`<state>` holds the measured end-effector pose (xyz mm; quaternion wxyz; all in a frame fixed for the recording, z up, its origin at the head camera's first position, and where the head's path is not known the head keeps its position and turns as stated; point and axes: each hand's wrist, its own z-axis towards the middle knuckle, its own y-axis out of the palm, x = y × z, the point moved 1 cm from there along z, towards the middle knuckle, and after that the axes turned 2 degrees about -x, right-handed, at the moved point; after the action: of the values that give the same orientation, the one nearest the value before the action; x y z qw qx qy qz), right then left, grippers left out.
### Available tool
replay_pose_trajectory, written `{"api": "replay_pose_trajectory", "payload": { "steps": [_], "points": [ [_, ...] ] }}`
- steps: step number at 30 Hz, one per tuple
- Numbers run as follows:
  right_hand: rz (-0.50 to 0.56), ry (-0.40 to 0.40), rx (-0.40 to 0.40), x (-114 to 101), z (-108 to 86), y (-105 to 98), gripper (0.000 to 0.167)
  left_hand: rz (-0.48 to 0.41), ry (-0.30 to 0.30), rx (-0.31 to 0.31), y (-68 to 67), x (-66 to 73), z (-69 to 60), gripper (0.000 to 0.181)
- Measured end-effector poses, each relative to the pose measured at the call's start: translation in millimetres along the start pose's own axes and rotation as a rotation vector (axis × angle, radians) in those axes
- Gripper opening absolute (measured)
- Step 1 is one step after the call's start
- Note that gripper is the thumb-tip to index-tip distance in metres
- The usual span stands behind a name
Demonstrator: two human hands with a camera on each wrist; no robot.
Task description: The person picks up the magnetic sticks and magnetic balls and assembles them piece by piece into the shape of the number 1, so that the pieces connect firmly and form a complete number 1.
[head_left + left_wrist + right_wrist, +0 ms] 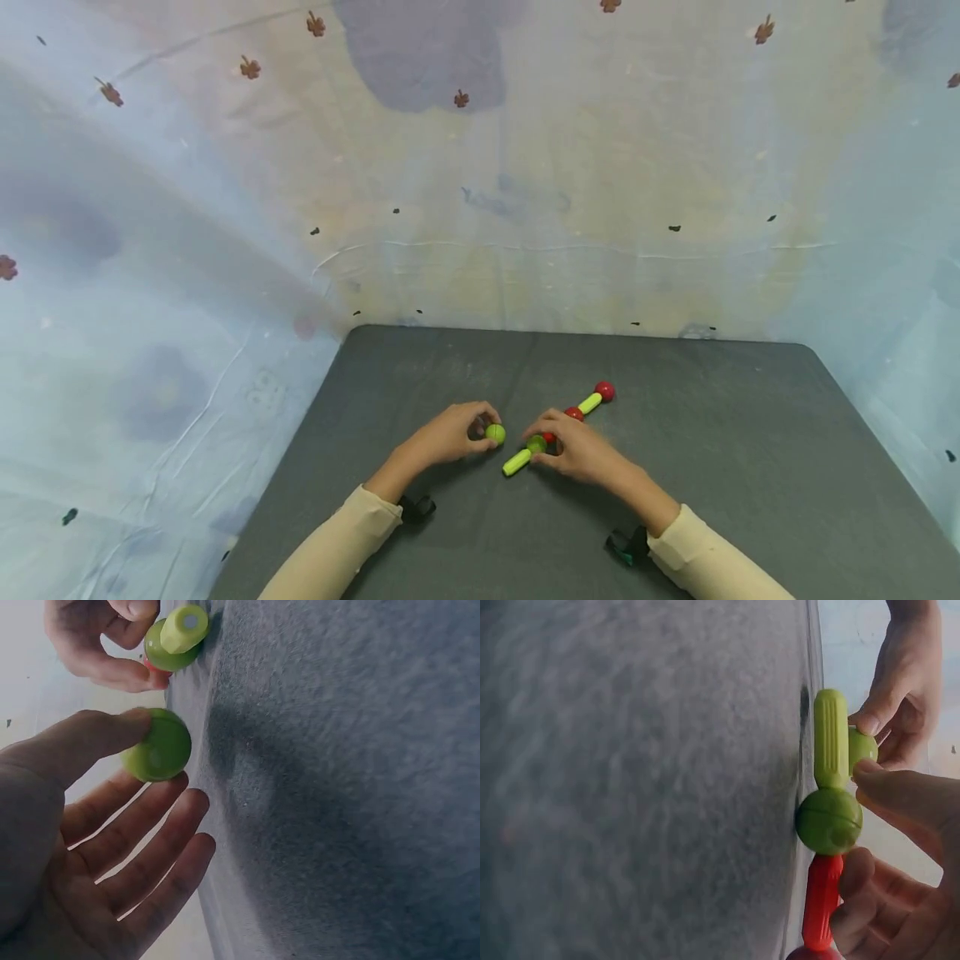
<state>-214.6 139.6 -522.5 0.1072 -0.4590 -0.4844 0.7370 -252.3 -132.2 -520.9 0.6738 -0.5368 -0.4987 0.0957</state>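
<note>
My left hand (pixel 450 435) pinches a loose green ball (pixel 495 433) between thumb and fingertips, just above the table; the other fingers spread loosely in the left wrist view. To its right lies a straight chain of toy rods and balls. Its near end is a ribbed yellow-green rod (pixel 830 739), joined to a green ball (pixel 829 821) and then a red rod (pixel 823 900). Farther along come a red ball (pixel 573 413), another yellow-green rod (pixel 590 403) and an end red ball (pixel 604 391). My right hand (pixel 583 450) holds the chain around its green ball, partly covering the red rod.
The chain lies on a dark grey table (pixel 712 433) with rounded far corners. Patterned pale sheeting (pixel 570 167) hangs behind the table and along its sides. A dark strap (pixel 416 508) circles the left wrist, and another strap (pixel 628 546) the right.
</note>
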Motion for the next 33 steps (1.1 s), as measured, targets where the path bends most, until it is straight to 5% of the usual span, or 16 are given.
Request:
{"api": "replay_pose_trajectory", "payload": {
  "steps": [8, 20, 33],
  "points": [
    [-0.104, 0.041, -0.005, -4, 3.1, 9, 0.025, 0.019, 0.0, -0.035, 4.7, -3.7, -12.6, 0.03],
    [-0.07, 0.059, -0.016, -2, 5.4, 13, 0.02, -0.06, 0.04, -0.182, 4.5, -1.0, -27.0, 0.033],
    [-0.01, 0.006, -0.026, -2, 5.6, 10, 0.02, -0.08, 0.064, -0.175, 12.5, 4.1, -26.7, 0.035]
  ]
}}
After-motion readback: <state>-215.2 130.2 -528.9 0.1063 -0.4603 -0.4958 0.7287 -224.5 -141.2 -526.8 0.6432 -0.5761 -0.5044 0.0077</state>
